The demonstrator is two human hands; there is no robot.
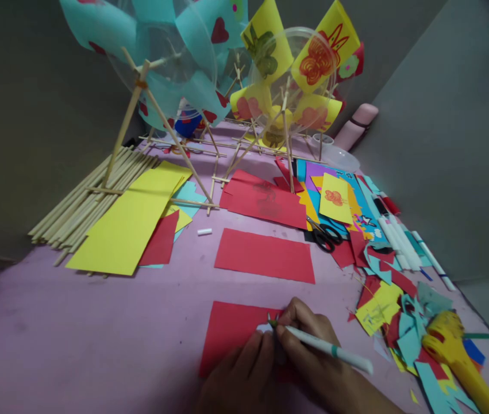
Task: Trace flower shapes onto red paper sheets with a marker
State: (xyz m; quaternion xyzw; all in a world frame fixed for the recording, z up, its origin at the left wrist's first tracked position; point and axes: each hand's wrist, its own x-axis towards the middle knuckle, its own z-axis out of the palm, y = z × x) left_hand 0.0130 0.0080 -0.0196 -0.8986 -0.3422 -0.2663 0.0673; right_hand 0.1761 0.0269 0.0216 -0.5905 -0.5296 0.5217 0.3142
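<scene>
A red paper rectangle (pixel 227 328) lies at the table's near edge. My left hand (pixel 244 368) rests on it with the fingers stretched out, pressing down a small pale cutout (pixel 265 328) that is mostly covered. Closed round a white marker with a green band (pixel 334 349), my right hand (pixel 313 339) holds its tip at the cutout's upper edge. Short dark strokes show there on the red paper. Just beyond lies a second red rectangle (pixel 265 255), and behind it a red stack (pixel 265 198) with a faint dark drawing on top.
Stick-framed wheels with blue (pixel 203 37) and yellow (pixel 270 43) paper blades stand at the back. Wooden sticks (pixel 67 207) and yellow sheets (pixel 123 221) lie left. Black scissors (pixel 327 234), paper scraps (pixel 382 305), markers (pixel 399 244) and a yellow glue gun (pixel 459 356) lie right.
</scene>
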